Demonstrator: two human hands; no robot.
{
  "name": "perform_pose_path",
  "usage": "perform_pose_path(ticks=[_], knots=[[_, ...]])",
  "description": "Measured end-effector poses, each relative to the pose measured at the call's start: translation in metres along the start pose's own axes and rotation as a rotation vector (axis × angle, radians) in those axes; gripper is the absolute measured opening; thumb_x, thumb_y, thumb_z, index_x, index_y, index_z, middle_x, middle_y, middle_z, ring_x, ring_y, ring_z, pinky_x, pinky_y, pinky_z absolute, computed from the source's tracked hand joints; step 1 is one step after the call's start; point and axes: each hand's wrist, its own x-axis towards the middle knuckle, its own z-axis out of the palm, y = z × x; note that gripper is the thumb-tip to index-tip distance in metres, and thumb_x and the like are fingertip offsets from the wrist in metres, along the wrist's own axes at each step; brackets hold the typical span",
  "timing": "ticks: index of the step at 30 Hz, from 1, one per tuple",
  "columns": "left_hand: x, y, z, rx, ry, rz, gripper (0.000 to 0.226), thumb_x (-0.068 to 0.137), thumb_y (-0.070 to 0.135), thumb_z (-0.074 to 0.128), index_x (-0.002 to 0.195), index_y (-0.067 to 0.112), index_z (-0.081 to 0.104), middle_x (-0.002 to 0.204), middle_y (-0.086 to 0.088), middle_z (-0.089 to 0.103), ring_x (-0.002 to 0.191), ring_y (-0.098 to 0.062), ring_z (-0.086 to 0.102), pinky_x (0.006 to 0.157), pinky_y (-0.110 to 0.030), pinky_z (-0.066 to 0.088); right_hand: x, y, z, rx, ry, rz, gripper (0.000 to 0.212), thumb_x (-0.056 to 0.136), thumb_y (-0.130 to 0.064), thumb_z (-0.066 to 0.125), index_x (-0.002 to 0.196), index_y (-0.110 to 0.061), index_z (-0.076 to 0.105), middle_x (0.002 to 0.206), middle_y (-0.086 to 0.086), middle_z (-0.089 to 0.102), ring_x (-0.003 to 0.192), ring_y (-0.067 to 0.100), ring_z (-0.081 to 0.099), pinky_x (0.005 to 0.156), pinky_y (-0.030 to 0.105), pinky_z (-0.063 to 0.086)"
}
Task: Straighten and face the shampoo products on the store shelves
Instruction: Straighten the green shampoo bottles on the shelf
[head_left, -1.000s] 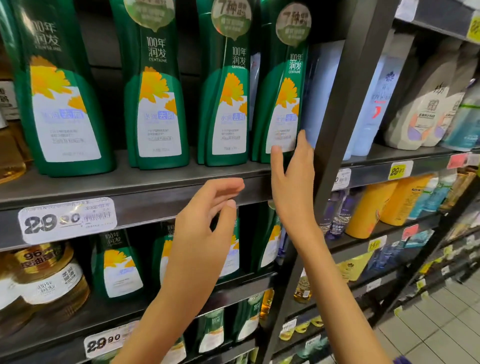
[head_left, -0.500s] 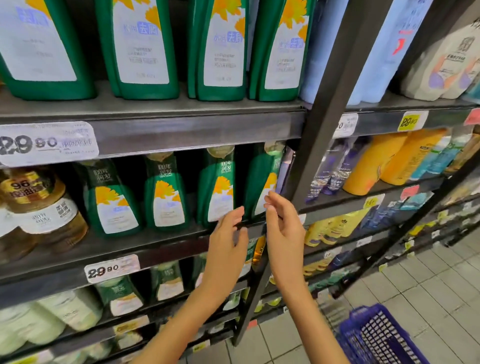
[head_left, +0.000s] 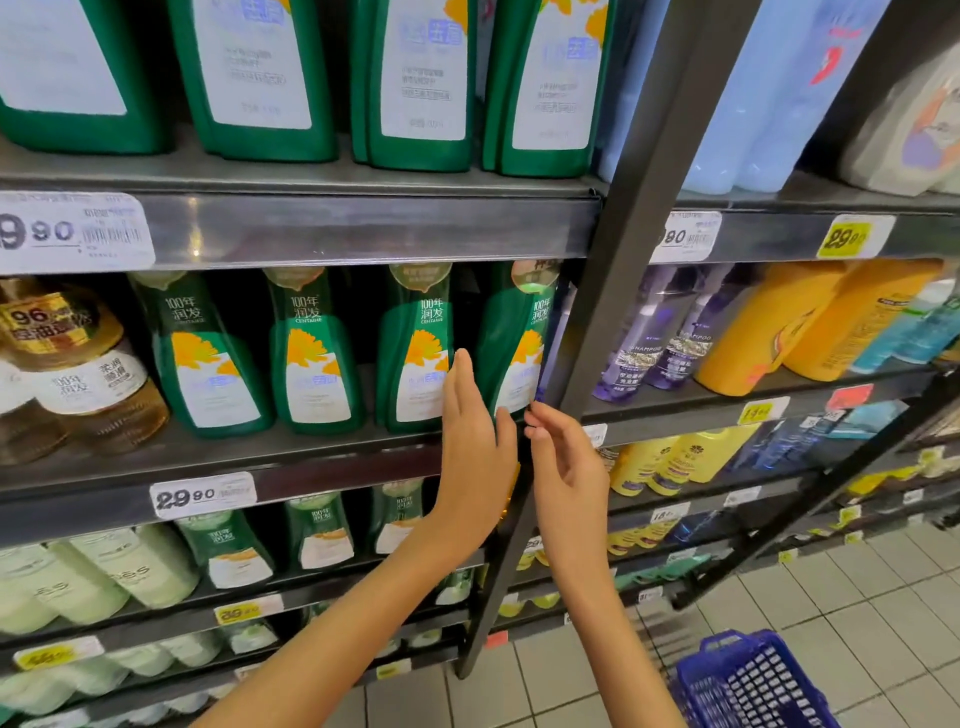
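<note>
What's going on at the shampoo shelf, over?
Left hand open beside rightmost green bottle. Right hand open, empty, near its base. Bottle angled, not yet faced. Shelf post close alongside.

Faces a middle shelf (head_left: 311, 457) of green shampoo bottles (head_left: 311, 364). Holds the left hand (head_left: 475, 447) upright, fingers straight, before the gap between the third bottle (head_left: 410, 332) and the rightmost bottle (head_left: 511, 338), turned partly sideways. Holds the right hand (head_left: 566, 467) just beside, fingers loosely curled, gripping nothing, near the dark upright post (head_left: 623, 260). Has a blue basket (head_left: 748, 686) low at right.
</note>
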Motion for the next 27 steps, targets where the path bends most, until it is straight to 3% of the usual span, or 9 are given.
perform_pose_path(ticks=[4, 7, 16, 23, 27], knots=[[0.007, 0.003, 0.007, 0.023, 0.040, 0.023, 0.065, 0.096, 0.006, 0.041, 0.149, 0.010, 0.003, 0.156, -0.008, 0.011, 0.143, -0.015, 0.008, 0.103, -0.001, -0.001, 0.000, 0.003, -0.006, 0.001, -0.002, -0.006, 0.023, 0.097, -0.009, 0.049, 0.112, -0.023, 0.059, 0.110, -0.007, 0.064, 0.097, -0.004, 0.060, 0.078, 0.005, 0.043], [0.009, 0.004, 0.012, 0.034, 0.052, 0.019, 0.063, 0.096, 0.005, 0.040, 0.148, 0.009, 0.005, 0.154, -0.011, 0.016, 0.142, -0.019, 0.015, 0.108, -0.012, 0.006, 0.000, 0.004, -0.009, -0.017, -0.002, -0.012, 0.024, 0.096, -0.008, 0.049, 0.112, -0.024, 0.059, 0.110, -0.007, 0.062, 0.099, -0.001, 0.059, 0.077, 0.004, 0.042], [0.011, 0.007, 0.019, 0.076, 0.130, 0.036, 0.061, 0.094, -0.001, 0.041, 0.146, 0.001, 0.010, 0.138, -0.016, 0.027, 0.130, -0.021, 0.028, 0.103, -0.012, 0.013, 0.004, 0.007, -0.015, -0.046, -0.021, -0.018, 0.023, 0.096, -0.009, 0.049, 0.111, -0.025, 0.058, 0.111, -0.007, 0.060, 0.104, 0.002, 0.057, 0.078, 0.002, 0.040], [0.009, 0.007, 0.023, 0.062, 0.160, 0.043, 0.058, 0.091, -0.006, 0.042, 0.144, -0.001, 0.019, 0.137, -0.016, 0.027, 0.130, -0.021, 0.028, 0.103, -0.010, 0.014, 0.011, 0.006, -0.016, -0.041, -0.027, -0.030, 0.023, 0.096, -0.008, 0.049, 0.111, -0.021, 0.061, 0.107, -0.012, 0.059, 0.094, -0.016, 0.053, 0.075, 0.001, 0.039], [0.013, 0.001, 0.025, -0.046, 0.117, 0.005, 0.062, 0.092, -0.002, 0.042, 0.146, 0.008, 0.013, 0.151, -0.008, 0.022, 0.140, -0.016, 0.020, 0.099, 0.005, 0.009, 0.012, 0.007, -0.017, -0.046, -0.030, -0.027, 0.023, 0.096, -0.009, 0.049, 0.113, -0.021, 0.061, 0.106, -0.013, 0.060, 0.096, -0.011, 0.055, 0.076, 0.002, 0.040]])
